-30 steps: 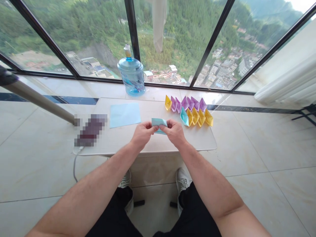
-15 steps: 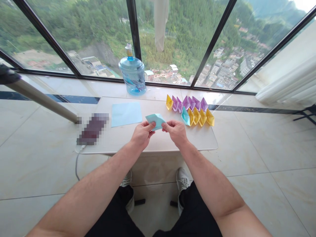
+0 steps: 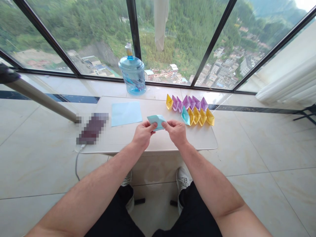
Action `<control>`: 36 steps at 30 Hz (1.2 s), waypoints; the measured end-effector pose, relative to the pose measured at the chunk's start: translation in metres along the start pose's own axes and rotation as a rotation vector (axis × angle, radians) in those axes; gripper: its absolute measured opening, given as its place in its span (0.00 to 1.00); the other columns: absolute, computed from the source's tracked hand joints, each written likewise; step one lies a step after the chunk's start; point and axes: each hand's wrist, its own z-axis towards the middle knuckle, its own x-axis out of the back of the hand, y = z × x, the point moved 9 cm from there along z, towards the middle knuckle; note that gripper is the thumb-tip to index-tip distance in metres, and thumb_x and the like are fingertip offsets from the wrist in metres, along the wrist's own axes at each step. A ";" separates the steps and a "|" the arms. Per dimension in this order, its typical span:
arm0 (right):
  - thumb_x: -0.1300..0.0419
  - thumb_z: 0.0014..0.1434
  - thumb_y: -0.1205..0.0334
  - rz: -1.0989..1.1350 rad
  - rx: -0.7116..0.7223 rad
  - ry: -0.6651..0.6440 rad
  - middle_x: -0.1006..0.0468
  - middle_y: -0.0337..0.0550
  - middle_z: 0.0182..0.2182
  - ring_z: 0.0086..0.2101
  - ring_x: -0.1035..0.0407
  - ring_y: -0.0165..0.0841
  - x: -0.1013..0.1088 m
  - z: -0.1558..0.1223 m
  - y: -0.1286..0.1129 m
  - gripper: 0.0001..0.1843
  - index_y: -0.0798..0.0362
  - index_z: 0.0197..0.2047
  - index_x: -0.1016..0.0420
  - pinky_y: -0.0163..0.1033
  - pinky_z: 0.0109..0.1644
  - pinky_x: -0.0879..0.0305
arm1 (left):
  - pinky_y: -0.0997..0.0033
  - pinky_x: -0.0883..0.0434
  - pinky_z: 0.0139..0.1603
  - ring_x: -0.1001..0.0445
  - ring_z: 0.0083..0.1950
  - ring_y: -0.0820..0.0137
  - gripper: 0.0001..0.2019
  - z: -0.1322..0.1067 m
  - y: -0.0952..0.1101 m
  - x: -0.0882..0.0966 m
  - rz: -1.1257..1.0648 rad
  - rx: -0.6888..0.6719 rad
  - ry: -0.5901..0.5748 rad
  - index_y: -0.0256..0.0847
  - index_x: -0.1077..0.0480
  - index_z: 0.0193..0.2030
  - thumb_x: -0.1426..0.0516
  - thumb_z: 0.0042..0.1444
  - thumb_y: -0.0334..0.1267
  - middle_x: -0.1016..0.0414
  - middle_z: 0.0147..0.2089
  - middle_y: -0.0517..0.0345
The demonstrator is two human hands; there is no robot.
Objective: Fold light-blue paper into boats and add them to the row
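Head cam: L hand (image 3: 142, 134) & R hand (image 3: 178, 132), each grip pinching folded blue ppr (image 3: 158, 120).

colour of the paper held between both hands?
Pale blue-green; the folded paper shows best in the head view.

The folded paper (image 3: 158, 123) sits between the left grip (image 3: 143, 132) and the right grip (image 3: 176, 131), over the worktop (image 3: 161, 143). Left of and beyond the left grip lies a sheet (image 3: 126, 114); farther left, a blurred item (image 3: 92, 129). Right of and beyond the right grip, two rows of paper boats (image 3: 197, 116) stand on the worktop. Past the worktop, a bottle (image 3: 132, 74) stands before the window (image 3: 187, 42).
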 end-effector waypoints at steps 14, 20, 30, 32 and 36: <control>0.35 0.56 0.45 -0.098 0.092 0.095 0.19 0.40 0.26 0.28 0.29 0.33 0.005 -0.004 -0.007 0.18 0.53 0.34 0.17 0.38 0.36 0.33 | 0.71 0.34 0.35 0.28 0.34 0.71 0.19 -0.001 -0.005 -0.002 0.059 -0.033 -0.019 0.38 0.21 0.35 0.27 0.39 0.46 0.22 0.33 0.57; 0.35 0.57 0.47 -0.116 0.114 0.061 0.23 0.38 0.23 0.26 0.32 0.31 -0.001 -0.007 -0.007 0.17 0.54 0.33 0.18 0.36 0.33 0.35 | 0.69 0.30 0.42 0.25 0.36 0.70 0.17 0.000 0.007 -0.012 -0.056 -0.092 -0.107 0.40 0.21 0.35 0.26 0.38 0.41 0.20 0.34 0.58; 0.35 0.56 0.61 -0.315 0.422 0.040 0.21 0.41 0.33 0.32 0.29 0.31 -0.003 -0.018 -0.049 0.06 0.51 0.37 0.20 0.38 0.38 0.30 | 0.68 0.31 0.37 0.29 0.31 0.71 0.14 0.002 0.030 0.000 0.228 -0.229 -0.030 0.37 0.21 0.28 0.26 0.38 0.43 0.22 0.27 0.59; 0.35 0.56 0.62 -0.339 0.410 0.000 0.22 0.40 0.31 0.31 0.30 0.31 -0.006 -0.018 -0.049 0.04 0.51 0.36 0.20 0.38 0.37 0.31 | 0.69 0.32 0.37 0.30 0.30 0.71 0.14 0.000 0.035 -0.002 0.284 -0.260 -0.042 0.37 0.21 0.27 0.27 0.39 0.43 0.23 0.26 0.60; 0.34 0.55 0.61 -0.338 0.377 -0.026 0.21 0.41 0.32 0.32 0.29 0.31 -0.006 -0.016 -0.044 0.05 0.51 0.36 0.20 0.38 0.37 0.31 | 0.70 0.32 0.36 0.30 0.31 0.71 0.12 -0.004 0.040 -0.008 0.330 -0.290 -0.071 0.37 0.22 0.25 0.28 0.42 0.43 0.23 0.26 0.59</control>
